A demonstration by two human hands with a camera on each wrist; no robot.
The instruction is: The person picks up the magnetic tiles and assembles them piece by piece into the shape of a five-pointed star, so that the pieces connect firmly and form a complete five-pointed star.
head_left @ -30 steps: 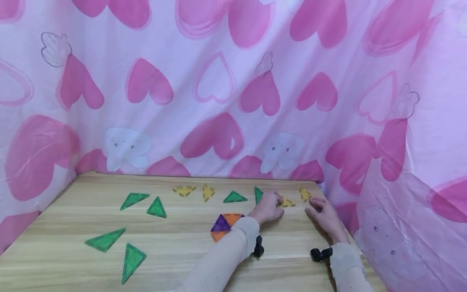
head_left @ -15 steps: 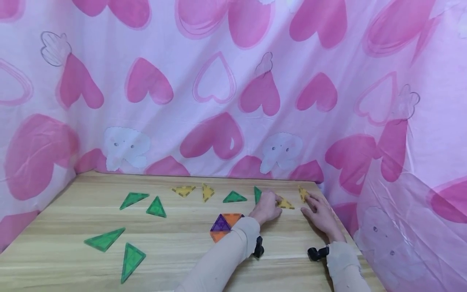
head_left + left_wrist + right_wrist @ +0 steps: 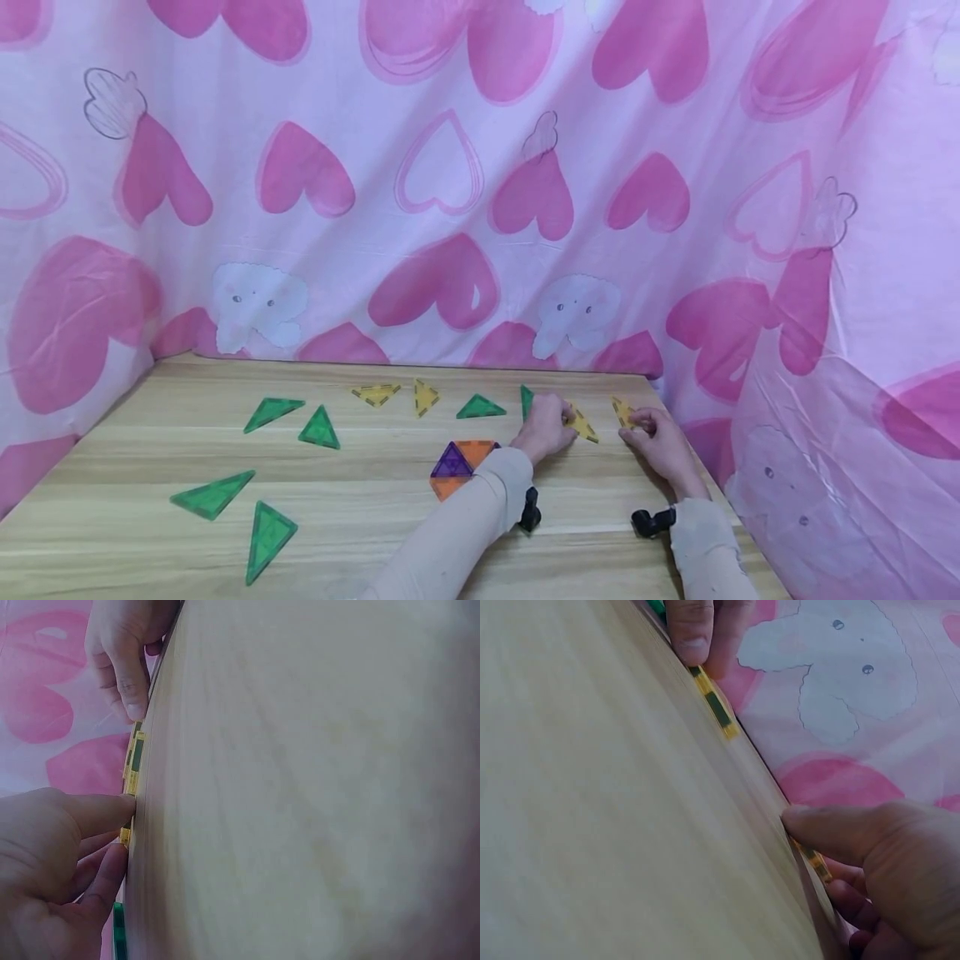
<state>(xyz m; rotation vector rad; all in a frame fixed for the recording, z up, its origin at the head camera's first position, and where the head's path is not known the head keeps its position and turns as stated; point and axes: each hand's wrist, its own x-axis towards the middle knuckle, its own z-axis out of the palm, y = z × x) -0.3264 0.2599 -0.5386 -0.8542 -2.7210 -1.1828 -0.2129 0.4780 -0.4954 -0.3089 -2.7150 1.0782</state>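
Note:
My left hand (image 3: 545,427) pinches a yellow triangular magnetic tile (image 3: 582,426) at the far right of the table; its fingers hide the tile's left part. In the left wrist view, the thumb and a finger of this hand lie along the yellow tile's edge. To the right, my right hand (image 3: 663,443) pinches a second yellow triangular tile (image 3: 621,411) between thumb and fingers. A gap separates the two tiles. In the right wrist view, the thumb covers much of that second tile (image 3: 816,864). Just behind my left hand is a green triangular tile (image 3: 527,398), partly hidden.
Two more yellow tiles, including one narrow tile (image 3: 425,397), lie along the back. Several green triangles, such as a long one (image 3: 271,541), lie mostly to the left. Joined purple and orange tiles (image 3: 451,461) sit partly beneath my left forearm. Heart-patterned cloth (image 3: 435,283) hangs behind the table.
The left-hand yellow tile has turned, its right corner swinging toward me. My right hand has come slightly left and taken hold of the other yellow tile, which has shifted a little nearer.

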